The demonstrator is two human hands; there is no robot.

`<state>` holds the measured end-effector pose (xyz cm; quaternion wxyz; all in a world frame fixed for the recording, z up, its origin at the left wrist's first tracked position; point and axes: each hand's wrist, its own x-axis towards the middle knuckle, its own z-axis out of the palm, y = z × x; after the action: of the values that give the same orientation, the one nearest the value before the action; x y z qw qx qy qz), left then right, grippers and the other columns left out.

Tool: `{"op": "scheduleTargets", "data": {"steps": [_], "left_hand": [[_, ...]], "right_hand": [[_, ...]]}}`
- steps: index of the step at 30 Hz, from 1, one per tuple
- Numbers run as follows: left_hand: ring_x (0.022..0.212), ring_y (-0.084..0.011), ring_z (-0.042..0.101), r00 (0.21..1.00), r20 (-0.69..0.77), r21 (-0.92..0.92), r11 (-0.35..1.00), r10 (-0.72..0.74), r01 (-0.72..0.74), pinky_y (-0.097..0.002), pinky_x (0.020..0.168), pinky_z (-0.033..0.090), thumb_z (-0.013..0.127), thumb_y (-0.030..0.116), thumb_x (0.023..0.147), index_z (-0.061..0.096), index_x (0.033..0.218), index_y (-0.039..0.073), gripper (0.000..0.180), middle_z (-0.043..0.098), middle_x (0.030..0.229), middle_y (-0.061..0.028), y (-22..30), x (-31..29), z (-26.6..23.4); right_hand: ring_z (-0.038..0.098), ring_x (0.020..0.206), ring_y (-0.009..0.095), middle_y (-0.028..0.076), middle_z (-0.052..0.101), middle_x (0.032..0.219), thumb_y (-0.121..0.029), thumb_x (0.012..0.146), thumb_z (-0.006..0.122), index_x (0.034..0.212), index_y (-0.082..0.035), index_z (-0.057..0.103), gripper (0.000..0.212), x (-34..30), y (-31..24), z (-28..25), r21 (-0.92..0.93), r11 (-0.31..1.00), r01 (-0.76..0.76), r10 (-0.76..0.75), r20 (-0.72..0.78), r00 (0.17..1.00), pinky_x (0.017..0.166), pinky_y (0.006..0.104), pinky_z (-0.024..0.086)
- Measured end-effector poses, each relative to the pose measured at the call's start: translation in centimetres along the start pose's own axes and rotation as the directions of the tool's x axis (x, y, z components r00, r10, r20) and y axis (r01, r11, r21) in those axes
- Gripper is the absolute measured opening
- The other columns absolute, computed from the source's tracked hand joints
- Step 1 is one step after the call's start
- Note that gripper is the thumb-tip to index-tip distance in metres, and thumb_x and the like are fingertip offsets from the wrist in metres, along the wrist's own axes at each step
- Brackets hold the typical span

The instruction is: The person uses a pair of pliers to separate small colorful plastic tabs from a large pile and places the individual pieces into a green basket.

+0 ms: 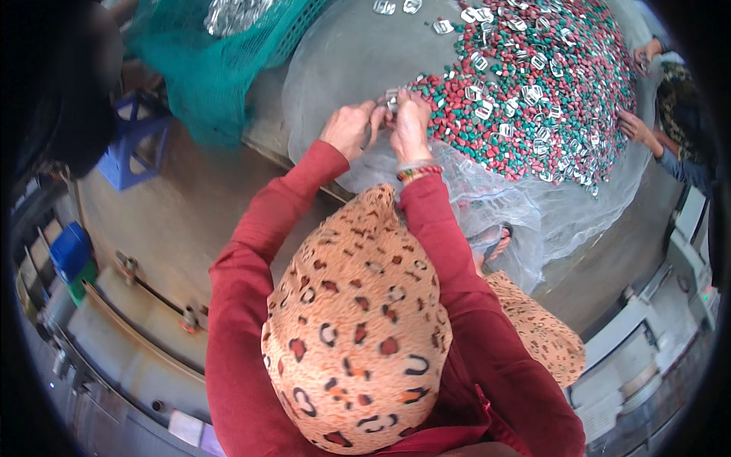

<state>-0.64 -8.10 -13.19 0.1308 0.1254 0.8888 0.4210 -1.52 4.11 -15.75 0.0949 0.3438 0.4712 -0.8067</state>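
Observation:
Both my hands meet at the near left edge of a spread of small red and green pebble-like pieces (457, 95). Between them is a small silver metal buckle (392, 97). My right hand (412, 126), with beaded bracelets at the wrist, pinches it from the right. My left hand (348, 129) is closed, its fingertips against the buckle's left side; they partly hide it. More silver buckles (531, 94) lie scattered among the pieces. Translucent white netting (335, 84) lies under the pile and hangs over the near edge.
Across the pile at right, another person's hands (638, 129) touch its edge. A green mesh-draped basket (293, 46) with shiny metal parts (236, 15) stands at upper left. A blue plastic stool (133, 145) and a blue container (70, 251) are at left. Leopard-print cloth (354, 327) covers my lap.

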Motion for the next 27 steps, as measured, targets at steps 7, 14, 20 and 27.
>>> {"op": "scheduleTargets", "data": {"steps": [7, 14, 20, 27], "left_hand": [[0.068, -0.0400, 0.057, 0.994, -0.110, 0.054, 0.999, -0.001, 0.007, -0.0444, 0.058, 0.044, 0.050, 0.017, 0.090, 0.055, 0.085, 0.000, 0.018, 0.057, 0.072, -0.0205, -0.8, -1.4, 0.6], [0.062, -0.0280, 0.060, 0.969, 0.089, -0.147, 0.959, -0.230, 0.241, -0.0360, 0.056, 0.044, 0.047, 0.020, 0.091, 0.058, 0.086, 0.000, 0.023, 0.058, 0.068, -0.0172, -2.2, -1.1, -0.7], [0.061, -0.0285, 0.057, 0.997, -0.060, 0.137, 0.989, -0.051, 0.058, -0.0349, 0.056, 0.044, 0.060, 0.019, 0.085, 0.059, 0.088, 0.004, 0.015, 0.057, 0.071, -0.0137, 1.0, -2.3, -2.2], [0.066, -0.0242, 0.058, 0.960, -0.269, 0.096, 0.994, 0.074, -0.050, -0.0331, 0.056, 0.045, 0.073, 0.018, 0.073, 0.063, 0.100, 0.007, 0.032, 0.055, 0.083, -0.0112, 3.3, 0.6, -4.2]], "right_hand": [[0.046, 0.044, 0.009, 0.006, 0.058, 0.065, -0.013, 0.094, 0.041, 0.082, 0.002, 0.056, 0.024, -0.1, -1.3, 0.0, -0.228, 0.969, -0.093, 0.114, 0.080, 0.990, 0.036, 0.0221, 0.033], [0.051, 0.043, 0.014, 0.008, 0.056, 0.060, -0.014, 0.091, 0.045, 0.081, 0.003, 0.059, 0.024, 1.3, 1.0, 0.3, -0.689, 0.702, 0.177, -0.194, 0.055, 0.980, 0.037, 0.0293, 0.037], [0.052, 0.049, 0.012, 0.007, 0.060, 0.067, -0.018, 0.093, 0.044, 0.089, 0.001, 0.060, 0.025, 1.0, -1.5, -1.9, -0.306, 0.943, -0.130, 0.197, 0.200, 0.960, 0.042, 0.0262, 0.038], [0.050, 0.055, 0.010, 0.002, 0.056, 0.070, -0.019, 0.095, 0.045, 0.104, 0.003, 0.059, 0.028, 0.2, -6.5, -1.9, -0.122, 0.930, -0.347, 0.365, 0.422, 0.830, 0.044, 0.0188, 0.037]]}}
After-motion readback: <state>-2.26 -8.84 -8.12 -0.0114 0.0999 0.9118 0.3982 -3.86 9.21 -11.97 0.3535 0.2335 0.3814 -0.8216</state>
